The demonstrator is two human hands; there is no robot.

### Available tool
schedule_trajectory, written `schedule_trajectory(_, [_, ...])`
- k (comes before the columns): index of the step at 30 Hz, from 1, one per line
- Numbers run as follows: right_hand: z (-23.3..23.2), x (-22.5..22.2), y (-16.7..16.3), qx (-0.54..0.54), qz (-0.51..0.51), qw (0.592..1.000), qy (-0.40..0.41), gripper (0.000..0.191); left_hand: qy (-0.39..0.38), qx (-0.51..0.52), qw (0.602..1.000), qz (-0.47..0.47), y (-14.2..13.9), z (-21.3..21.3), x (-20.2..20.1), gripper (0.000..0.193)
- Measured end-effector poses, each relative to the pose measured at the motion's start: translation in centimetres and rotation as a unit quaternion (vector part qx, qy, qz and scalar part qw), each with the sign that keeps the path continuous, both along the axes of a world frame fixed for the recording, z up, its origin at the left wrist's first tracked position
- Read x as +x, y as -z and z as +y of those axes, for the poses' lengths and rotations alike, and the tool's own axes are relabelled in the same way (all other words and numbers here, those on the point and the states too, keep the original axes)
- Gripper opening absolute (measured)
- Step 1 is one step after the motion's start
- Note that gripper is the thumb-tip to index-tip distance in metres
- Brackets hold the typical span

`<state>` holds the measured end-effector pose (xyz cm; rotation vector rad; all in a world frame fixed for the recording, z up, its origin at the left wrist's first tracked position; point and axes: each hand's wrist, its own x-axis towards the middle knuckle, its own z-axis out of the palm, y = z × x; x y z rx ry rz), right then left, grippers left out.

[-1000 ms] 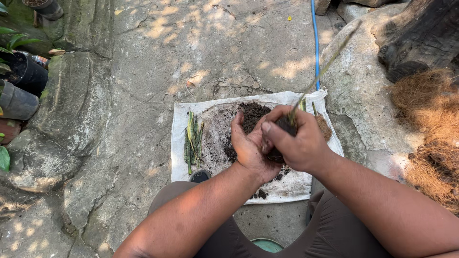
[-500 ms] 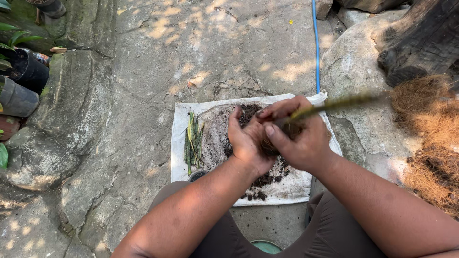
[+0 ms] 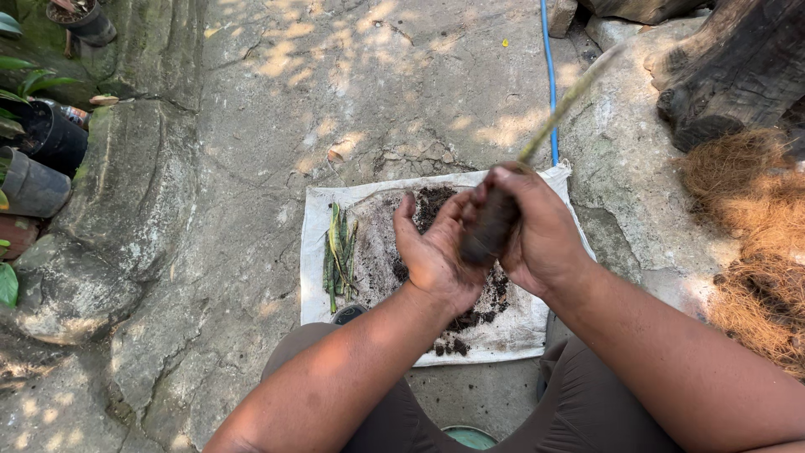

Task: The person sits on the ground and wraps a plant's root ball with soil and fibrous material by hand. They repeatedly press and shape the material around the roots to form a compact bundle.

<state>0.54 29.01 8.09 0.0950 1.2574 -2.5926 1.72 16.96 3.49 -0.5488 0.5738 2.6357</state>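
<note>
Rough grey concrete ground (image 3: 352,92), cracked and dappled with sunlight, fills most of the frame, with mossy rock at the left edge. At the centre lies a white woven sack (image 3: 511,331), spread flat and stained with dirt; dark, crumbly soil (image 3: 436,201) is scattered across it.

Both hands meet above the sack. The right hand (image 3: 541,231) is closed around a dark, soil-caked root clump (image 3: 489,231), oblong and lumpy, from which a thin yellow-green stem (image 3: 560,113) runs up and to the right, blurred along its length. The left hand (image 3: 436,252) is cupped, palm up, against the lower side of the clump, its fingers curled loosely rather than clenched.

On the left part of the sack a small bundle of narrow green cuttings (image 3: 338,256) lies lengthwise, some with pale yellow edges. A blue hose (image 3: 549,75) runs down from the top edge to the sack's upper right corner. At the right edge a mound of brown, stringy coconut fibre (image 3: 750,226) rests beside a dark, gnarled tree stump (image 3: 738,67). Black plastic pots (image 3: 38,159) stand at the upper left, one holding green leaves.
</note>
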Motion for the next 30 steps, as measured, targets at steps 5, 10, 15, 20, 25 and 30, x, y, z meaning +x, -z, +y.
schedule_trajectory(5, [0.7, 1.4, -1.2, 0.303, 0.221, 0.926, -0.040, 0.020, 0.007, -0.001, 1.000, -0.006, -2.4, -1.2, -0.4, 0.093])
schedule_trajectory(10, [1.1, 1.2, 0.9, 0.109, 0.193, 0.971, -0.087, 0.024, 0.056, 0.019, 0.993, -0.101, -0.5, -0.1, 0.8, 0.088])
schedule_trajectory(15, [1.7, 0.5, 2.0, 0.046, 0.135, 0.987, -0.073, 0.033, 0.086, 0.157, 0.977, 0.120, 2.0, 0.9, 1.7, 0.101])
schedule_trajectory(20, [0.7, 0.3, 0.4, 0.013, 0.034, 0.999, 0.027, 0.018, -0.011, -0.003, 0.998, 0.063, 0.0, 0.0, 0.1, 0.093])
schedule_trajectory(25, [0.8, 1.5, -0.4, 0.338, 0.314, 0.886, -0.043, 0.030, 0.025, -0.068, 0.997, -0.031, -3.1, -2.0, -0.8, 0.092])
schedule_trajectory(30, [0.8, 1.4, 1.5, 0.245, 0.337, 0.907, -0.057, 0.030, 0.084, -0.042, 0.993, -0.072, -1.5, -0.8, 0.1, 0.096])
